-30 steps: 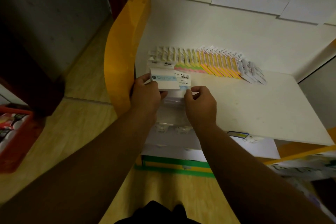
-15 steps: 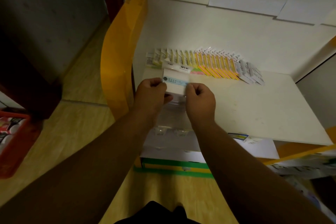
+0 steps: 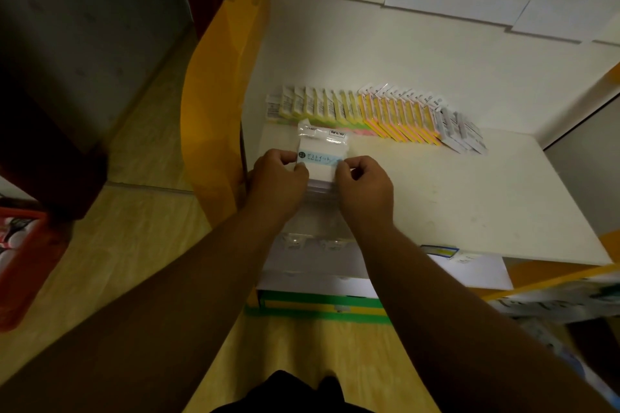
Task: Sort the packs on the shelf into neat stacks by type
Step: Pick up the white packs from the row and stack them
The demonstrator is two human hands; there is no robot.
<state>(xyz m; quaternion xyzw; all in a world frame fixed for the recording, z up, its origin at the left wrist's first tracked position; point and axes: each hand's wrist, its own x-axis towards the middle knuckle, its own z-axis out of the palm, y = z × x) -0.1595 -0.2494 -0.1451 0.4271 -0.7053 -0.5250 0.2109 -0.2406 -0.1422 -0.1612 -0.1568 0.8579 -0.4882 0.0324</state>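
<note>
- A white pack of sticky notes (image 3: 321, 157), wrapped in clear film with a pale blue printed band, is held over the near left part of the white shelf (image 3: 469, 204), above some clear packaging lying there.
- The pack is pinched at its two side edges: the left hand (image 3: 280, 174) is closed on the left edge, the right hand (image 3: 365, 184) on the right, with the fingers (image 3: 342, 166) curled against the film.
- The pack is judged light and fairly stiff as a block, though the film is probably slippery and its hang tab floppy; the side edges seem the best hold.
- Farther back, a leaning row of yellow, green and pink note packs (image 3: 369, 114) is seen against the wall, well apart from the hands.
</note>
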